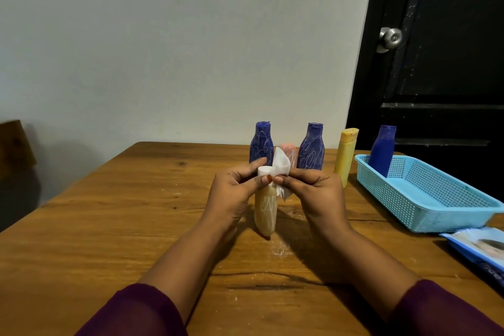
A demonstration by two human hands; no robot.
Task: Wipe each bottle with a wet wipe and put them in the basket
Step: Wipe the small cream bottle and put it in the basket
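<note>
My left hand (234, 194) grips the white-capped top of a pale yellow bottle (265, 213) that stands on the wooden table (109, 226). My right hand (316, 194) pinches a white wet wipe (281, 165) against the bottle's cap. Behind them stand two blue scribbled bottles (261, 144) (311, 147) with a pink bottle (289, 151) between them, partly hidden by the wipe. A yellow bottle (345, 155) stands to the right. One plain blue bottle (382, 150) stands inside the light blue basket (436, 199).
A blue wet wipe packet (480, 251) lies at the table's right edge, in front of the basket. A black door (436, 63) with a metal knob is behind the basket. A grey wall runs behind the table.
</note>
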